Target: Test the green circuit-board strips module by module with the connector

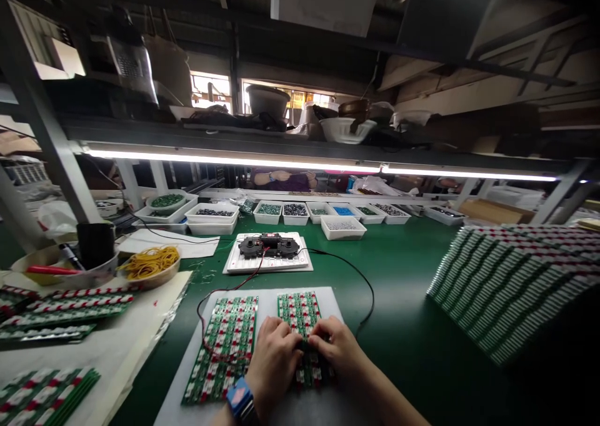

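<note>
Here we go, both hands down on the work! The left hand [274, 360], with a watch [240, 400] on its wrist, is curled over the inner edge of a sheet of green circuit boards [300, 313]. The right hand [335, 345] is curved on top of that same sheet, its fingertips [313, 341] almost meeting the left's. Neither hand is spread flat; both are half closed, but I can't tell if they have hold of anything (the fingers hide what's under them). A second sheet of boards [225, 345] lies just to the left, with a red wire [202, 320] looping over it. Both sheets sit on a white plastic board [267, 304] on the green bench [398, 276]. Further up, a black gadget [269, 246] sits on a white tray [267, 262], with a row of white bins [295, 213] of small parts beyond it. There's a big stack of boards [506, 288] to the right, rubber bands in a bowl [150, 265] to the left, and across the bench, a person in purple [285, 181] with hands together!
</note>
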A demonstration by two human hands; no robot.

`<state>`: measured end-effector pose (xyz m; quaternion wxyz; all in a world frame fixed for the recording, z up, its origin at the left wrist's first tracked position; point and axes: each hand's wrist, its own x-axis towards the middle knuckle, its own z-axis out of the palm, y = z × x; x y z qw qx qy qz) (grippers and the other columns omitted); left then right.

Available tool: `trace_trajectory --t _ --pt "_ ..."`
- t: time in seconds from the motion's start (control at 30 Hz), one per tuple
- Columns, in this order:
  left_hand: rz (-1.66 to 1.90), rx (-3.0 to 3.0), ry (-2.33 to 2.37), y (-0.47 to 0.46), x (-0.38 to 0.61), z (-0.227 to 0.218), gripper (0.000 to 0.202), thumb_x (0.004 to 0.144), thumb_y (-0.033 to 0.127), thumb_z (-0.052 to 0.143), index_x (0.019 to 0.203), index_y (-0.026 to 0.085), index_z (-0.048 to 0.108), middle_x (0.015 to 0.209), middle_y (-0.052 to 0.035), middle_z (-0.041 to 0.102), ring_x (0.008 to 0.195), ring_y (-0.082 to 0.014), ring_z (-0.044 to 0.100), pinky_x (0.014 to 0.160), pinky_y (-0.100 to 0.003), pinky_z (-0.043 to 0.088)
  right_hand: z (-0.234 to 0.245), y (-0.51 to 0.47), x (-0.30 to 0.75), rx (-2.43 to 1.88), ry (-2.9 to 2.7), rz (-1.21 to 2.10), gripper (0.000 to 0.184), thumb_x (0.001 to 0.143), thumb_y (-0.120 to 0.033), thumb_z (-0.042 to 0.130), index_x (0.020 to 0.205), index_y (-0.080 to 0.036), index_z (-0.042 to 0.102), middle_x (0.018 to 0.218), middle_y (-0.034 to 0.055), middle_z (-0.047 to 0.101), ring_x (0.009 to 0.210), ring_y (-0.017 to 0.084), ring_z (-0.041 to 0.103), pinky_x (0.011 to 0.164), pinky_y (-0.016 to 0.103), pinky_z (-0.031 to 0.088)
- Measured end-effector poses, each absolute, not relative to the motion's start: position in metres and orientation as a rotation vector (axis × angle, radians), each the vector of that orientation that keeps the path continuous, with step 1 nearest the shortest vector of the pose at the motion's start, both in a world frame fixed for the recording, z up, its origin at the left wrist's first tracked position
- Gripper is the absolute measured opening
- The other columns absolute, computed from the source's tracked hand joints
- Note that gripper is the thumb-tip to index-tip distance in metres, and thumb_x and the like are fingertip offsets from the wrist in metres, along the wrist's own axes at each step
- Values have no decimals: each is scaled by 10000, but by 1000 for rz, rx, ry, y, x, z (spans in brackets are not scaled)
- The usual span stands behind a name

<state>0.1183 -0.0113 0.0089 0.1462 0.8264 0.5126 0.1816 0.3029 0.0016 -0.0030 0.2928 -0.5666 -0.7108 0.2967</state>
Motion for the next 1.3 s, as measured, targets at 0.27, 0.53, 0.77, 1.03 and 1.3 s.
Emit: trace_trajectory --t 0.27,0.53,0.77,1.03,1.3 --pt "470 2410 1491 -2 117 27 147 877 220 598 886 251 742 904 -41 659 984 -246 520 935 -392 385 -3 7 302 -1485 -1805 790 182 810 -287 591 725 -172 702 744 26 675 760 194 584 715 279 424" --pt "495 2391 1483 16 117 19 199 846 191 640 990 273 750 936 -42 675 992 -248 531 922 -372 405 -6 11 299 -1538 -1813 693 194 840 -290 565 775 -183 713 796 33 712 830 212 600 763 296 413" --pt "526 2330 1425 18 113 9 220 826 187 667 1010 265 758 943 -37 691 1004 -241 537 936 -352 413 -6 13 299 -1547 -1865 714 160 837 -249 578 742 -181 689 775 29 693 836 210 596 762 288 403" --pt "499 2292 1428 21 114 10 219 824 206 639 998 255 761 935 -39 689 987 -236 548 919 -353 421 -9 17 295 -1616 -1841 699 163 830 -249 571 714 -175 657 776 36 675 843 211 577 762 293 397" --pt "504 2267 1437 20 113 8 202 831 210 607 954 253 761 918 -38 669 981 -235 541 907 -346 425 -15 25 293 -1657 -1854 697 255 836 -399 610 689 -193 645 683 12 646 774 204 575 679 268 386"
